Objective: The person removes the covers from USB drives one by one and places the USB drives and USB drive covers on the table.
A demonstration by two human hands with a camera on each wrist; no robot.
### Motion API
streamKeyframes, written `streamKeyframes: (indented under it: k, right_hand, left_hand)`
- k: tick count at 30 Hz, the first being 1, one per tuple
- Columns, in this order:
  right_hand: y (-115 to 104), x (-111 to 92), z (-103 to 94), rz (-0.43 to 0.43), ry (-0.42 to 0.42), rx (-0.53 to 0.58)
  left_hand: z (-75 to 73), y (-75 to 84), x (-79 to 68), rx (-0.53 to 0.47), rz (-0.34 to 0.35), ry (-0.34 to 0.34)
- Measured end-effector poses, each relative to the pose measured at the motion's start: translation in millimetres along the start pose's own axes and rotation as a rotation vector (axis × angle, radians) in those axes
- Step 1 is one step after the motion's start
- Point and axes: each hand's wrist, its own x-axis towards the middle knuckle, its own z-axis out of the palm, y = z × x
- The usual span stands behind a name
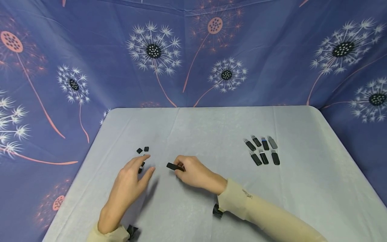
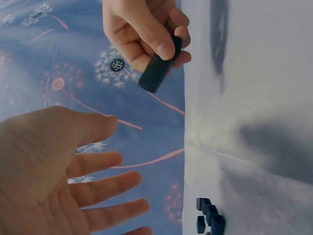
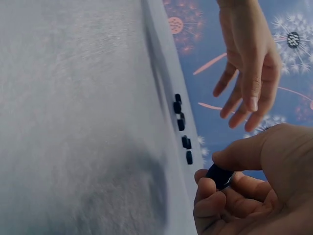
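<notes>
My right hand (image 1: 193, 171) pinches a black USB stick (image 1: 173, 166) between thumb and fingers, above the middle of the table. Its plain dark end points left, and the fingers cover the other end. In the left wrist view the same USB stick (image 2: 155, 73) shows as a smooth dark block. My left hand (image 1: 128, 181) is empty, with fingers spread and the thumb apart. It hovers over the left of the table, partly covering several small black caps (image 1: 139, 150). Those caps (image 3: 181, 122) stand in a loose group in the right wrist view.
Several USB sticks (image 1: 262, 150) lie in two rows on the right of the table, metal plugs pointing away; one is grey. A pale cloth covers the table (image 1: 211, 134). Behind it hangs a blue curtain (image 1: 105, 50) with a dandelion print.
</notes>
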Motion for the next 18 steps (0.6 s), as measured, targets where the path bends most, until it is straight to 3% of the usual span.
streamKeyframes:
  k: [12,18]
  right_hand:
    - [-2,-18,-25.4,0.049,0.021,0.105]
    - [0,-28,-36.8,0.027,0.065,0.098]
  left_hand:
    - [-18.9,11.9,5.7,-0.082,-0.093,-0.053]
    - [-26.8,19.9,11.3,-0.125,-0.075,-0.036]
